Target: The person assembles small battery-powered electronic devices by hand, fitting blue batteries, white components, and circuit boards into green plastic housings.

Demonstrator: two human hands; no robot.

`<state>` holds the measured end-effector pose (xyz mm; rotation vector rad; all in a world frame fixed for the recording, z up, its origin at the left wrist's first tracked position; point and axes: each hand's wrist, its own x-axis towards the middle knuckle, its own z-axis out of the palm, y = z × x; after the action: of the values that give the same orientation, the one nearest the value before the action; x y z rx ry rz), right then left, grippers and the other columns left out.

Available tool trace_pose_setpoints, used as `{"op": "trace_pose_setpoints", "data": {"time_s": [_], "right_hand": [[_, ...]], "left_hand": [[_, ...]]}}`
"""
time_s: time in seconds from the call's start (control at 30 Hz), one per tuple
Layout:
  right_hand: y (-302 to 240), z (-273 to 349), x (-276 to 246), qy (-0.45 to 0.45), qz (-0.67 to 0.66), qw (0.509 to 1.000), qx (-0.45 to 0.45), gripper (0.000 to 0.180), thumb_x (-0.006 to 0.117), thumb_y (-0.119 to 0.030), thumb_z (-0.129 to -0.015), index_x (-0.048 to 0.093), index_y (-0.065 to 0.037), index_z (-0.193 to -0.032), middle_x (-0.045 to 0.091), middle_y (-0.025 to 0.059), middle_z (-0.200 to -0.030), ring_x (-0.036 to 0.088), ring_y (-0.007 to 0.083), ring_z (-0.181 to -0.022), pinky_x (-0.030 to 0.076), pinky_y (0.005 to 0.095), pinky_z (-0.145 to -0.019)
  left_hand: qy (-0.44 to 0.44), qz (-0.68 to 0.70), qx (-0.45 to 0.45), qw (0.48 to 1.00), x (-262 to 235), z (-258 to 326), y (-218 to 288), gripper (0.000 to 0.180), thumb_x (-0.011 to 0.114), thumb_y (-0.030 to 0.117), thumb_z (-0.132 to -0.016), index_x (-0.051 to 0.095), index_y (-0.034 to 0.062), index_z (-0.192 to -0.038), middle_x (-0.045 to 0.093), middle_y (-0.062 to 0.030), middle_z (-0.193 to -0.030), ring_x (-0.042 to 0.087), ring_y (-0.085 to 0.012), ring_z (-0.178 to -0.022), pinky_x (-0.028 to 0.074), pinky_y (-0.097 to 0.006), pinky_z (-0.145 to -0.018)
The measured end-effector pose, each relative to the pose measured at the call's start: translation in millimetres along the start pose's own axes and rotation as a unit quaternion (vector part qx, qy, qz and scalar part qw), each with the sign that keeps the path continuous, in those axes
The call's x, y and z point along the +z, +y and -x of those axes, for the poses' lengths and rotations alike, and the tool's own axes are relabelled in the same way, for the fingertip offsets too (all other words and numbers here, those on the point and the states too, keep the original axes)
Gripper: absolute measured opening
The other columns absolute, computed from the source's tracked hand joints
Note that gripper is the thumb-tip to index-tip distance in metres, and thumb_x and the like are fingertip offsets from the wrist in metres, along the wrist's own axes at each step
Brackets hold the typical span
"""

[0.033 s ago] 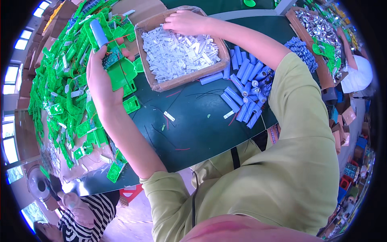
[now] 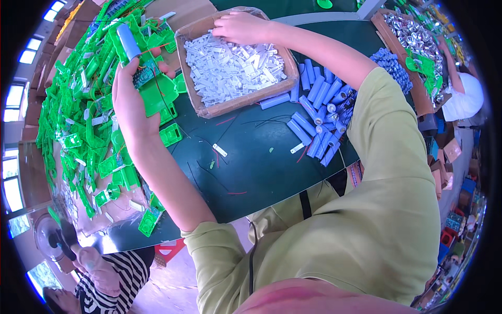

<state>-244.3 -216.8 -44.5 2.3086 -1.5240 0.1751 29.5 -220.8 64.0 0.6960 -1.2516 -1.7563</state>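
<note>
My left hand grips a green plastic casing above the left heap. A blue cylindrical battery sits in its upper part, and a small circuit board with thin red and black wires lies near my thumb. My right hand reaches over the far left corner of a cardboard box. Its fingers curl down onto the small white strips that fill the box. Whatever lies between those fingertips is hidden.
Green casings form a large heap at left. Blue batteries lie in a pile right of the box. Loose wires and a white strip lie on the dark green table. Other people sit at lower left and far right.
A black wire by my left hand hangs differently, stretching lower toward the table. The person at lower left has moved an arm slightly. My own hands stay nearly in place.
</note>
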Motion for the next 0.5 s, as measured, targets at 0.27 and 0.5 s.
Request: {"op": "trace_pose_setpoints", "data": {"time_s": [0.27,0.5], "right_hand": [[-11,9,-1,-0.049,-0.125,0.989,0.062,0.029,0.048,0.001,-0.075,0.06,-0.005,-0.101,0.061,0.0105,-0.096,0.058,0.0266,-0.096,0.045,0.0387,-0.083],[7,12,-8,-0.131,-0.343,0.917,0.155,0.034,0.048,-0.005,-0.077,0.061,-0.002,-0.108,0.064,0.0144,-0.101,0.062,0.0261,-0.087,0.048,0.0361,-0.08]], "left_hand": [[-0.021,-0.045,0.009,0.999,6,4,2,0.025,0.041,0.014,-0.089,0.052,-0.005,-0.101,0.062,-0.0136,-0.083,0.06,-0.0188,-0.063,0.052,-0.031,-0.059],[-0.037,-0.062,0.01,0.997,11,4,1,0.03,0.042,0.015,-0.09,0.053,-0.0083,-0.105,0.063,-0.0149,-0.085,0.06,-0.0172,-0.067,0.052,-0.03,-0.06]]}}
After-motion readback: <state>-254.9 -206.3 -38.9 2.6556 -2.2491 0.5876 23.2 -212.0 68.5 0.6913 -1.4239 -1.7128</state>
